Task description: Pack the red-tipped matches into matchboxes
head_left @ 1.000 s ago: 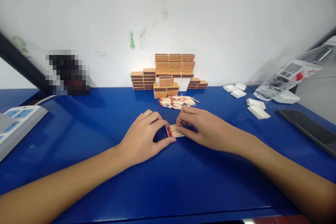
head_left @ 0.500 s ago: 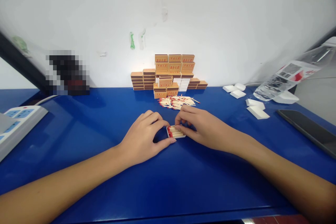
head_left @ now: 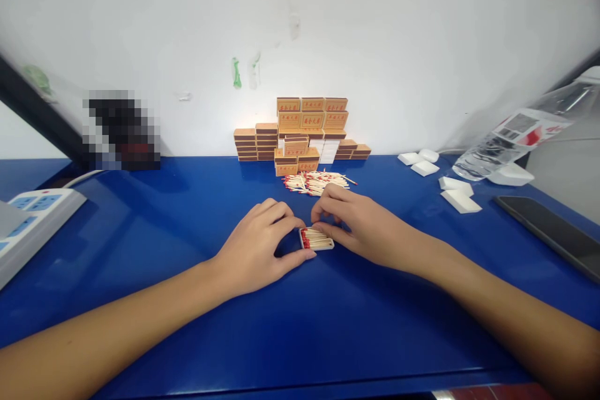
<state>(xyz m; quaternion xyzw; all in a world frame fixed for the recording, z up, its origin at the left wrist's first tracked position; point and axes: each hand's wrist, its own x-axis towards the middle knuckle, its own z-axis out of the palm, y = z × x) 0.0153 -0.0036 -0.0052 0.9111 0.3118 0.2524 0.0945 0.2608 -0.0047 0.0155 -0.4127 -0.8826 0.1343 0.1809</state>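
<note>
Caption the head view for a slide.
Left hand and right hand at a small tray of red-tipped matches on a blue table, loose match pile and stacked matchboxes beyond.

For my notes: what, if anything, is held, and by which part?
The left hand holds the match tray by its left end; for the right hand, I cannot tell.

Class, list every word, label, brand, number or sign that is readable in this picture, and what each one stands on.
"安全火柴": red print on the middle matchbox, second row from the top of the tall stack.
Other matchboxes: red characters, too small or blurred to read surely.
Bottle label: barcode and red print, too blurred to read.
Power strip: small marks, unreadable.
Matchbox tray: no writing visible.
</note>
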